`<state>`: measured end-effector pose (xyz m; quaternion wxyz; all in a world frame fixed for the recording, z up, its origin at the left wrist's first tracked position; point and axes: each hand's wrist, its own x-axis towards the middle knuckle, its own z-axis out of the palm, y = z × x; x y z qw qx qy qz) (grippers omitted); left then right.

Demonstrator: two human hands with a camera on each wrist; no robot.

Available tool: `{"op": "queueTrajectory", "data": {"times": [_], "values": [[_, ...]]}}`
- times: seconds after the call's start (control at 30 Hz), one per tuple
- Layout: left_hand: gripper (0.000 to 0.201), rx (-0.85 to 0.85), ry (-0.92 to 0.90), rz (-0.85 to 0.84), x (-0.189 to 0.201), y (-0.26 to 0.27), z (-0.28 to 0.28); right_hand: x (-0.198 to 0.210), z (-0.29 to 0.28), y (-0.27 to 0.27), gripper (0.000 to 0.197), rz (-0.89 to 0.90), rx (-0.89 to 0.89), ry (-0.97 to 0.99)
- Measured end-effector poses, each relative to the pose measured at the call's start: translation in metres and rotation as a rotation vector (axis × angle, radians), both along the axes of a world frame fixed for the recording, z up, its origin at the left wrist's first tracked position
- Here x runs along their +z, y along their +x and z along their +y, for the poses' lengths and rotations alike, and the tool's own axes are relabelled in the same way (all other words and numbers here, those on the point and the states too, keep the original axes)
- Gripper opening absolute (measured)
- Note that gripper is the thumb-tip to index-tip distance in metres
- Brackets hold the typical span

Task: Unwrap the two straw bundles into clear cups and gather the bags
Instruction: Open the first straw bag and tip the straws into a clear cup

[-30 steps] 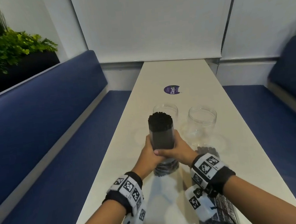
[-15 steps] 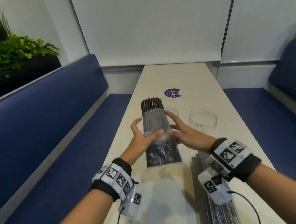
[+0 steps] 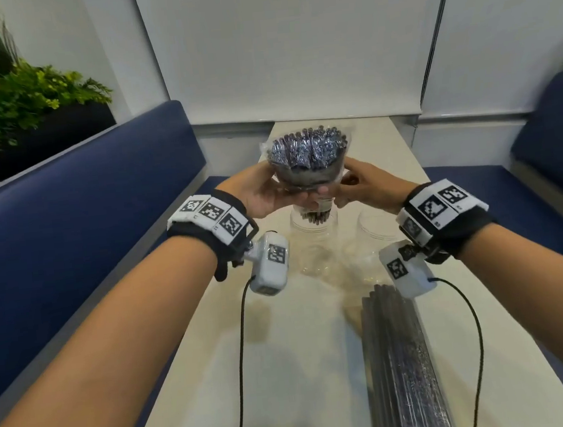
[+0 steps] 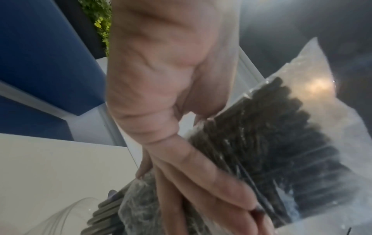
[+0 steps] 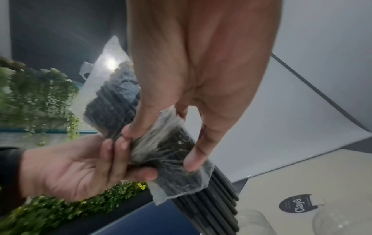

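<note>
Since 0.5 s ago, bundle (image 3: 308, 162) rose and tipped upright over left cup (image 3: 313, 241) so straws could drop in. Left hand (image 3: 264, 194) and right hand (image 3: 361, 185) both had fingers curled, pinching the bag (image 5: 177, 179) to strip it. 2nd bundle (image 3: 405, 366) lay on table (image 3: 288, 367).

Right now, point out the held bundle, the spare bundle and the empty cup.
held bundle (image 3: 307, 155): head view, wrapped upper end above both hands.
spare bundle (image 3: 405, 370): head view, middle of its length on the table.
empty cup (image 3: 376, 228): head view, near rim.

place: café or diner booth | cues: blue padded benches (image 3: 77, 212), long white table (image 3: 288, 367), planter greenery (image 3: 4, 102)
</note>
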<state>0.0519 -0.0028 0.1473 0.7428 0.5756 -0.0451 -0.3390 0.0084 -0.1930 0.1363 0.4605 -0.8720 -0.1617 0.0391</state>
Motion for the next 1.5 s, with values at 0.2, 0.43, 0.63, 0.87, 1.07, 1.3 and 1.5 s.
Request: {"op": "queueTrajectory", "data": {"times": [0.2, 0.43, 0.63, 0.87, 1.07, 1.3, 1.5], "values": [[0.052, -0.002, 0.035, -0.001, -0.003, 0.016, -0.005, -0.004, 0.004, 0.015, 0.04, 0.058, -0.046, 0.154], [0.067, 0.024, 0.124, -0.017, -0.018, 0.015, -0.014, -0.029, 0.0, 0.032, 0.047, 0.135, -0.067, 0.154], [0.057, 0.136, 0.544, -0.316, -0.037, 0.027, -0.016, -0.038, -0.002, 0.04, 0.046, 0.148, -0.106, 0.045], [0.038, 0.082, 0.364, -0.378, -0.044, 0.034, -0.01, -0.054, -0.002, 0.046, 0.061, 0.158, -0.147, 0.085], [0.068, 0.01, 0.305, -0.553, -0.038, 0.029, -0.013, -0.045, 0.006, 0.043, 0.068, 0.068, -0.223, 0.262], [0.033, 0.239, 0.462, -0.779, -0.026, 0.033, -0.019, -0.038, 0.001, 0.045, 0.056, -0.083, -0.317, 0.188], [0.022, 0.449, -0.001, -0.676, 0.017, 0.025, -0.03, -0.031, 0.007, 0.043, 0.083, -0.005, -0.245, 0.155]]}}
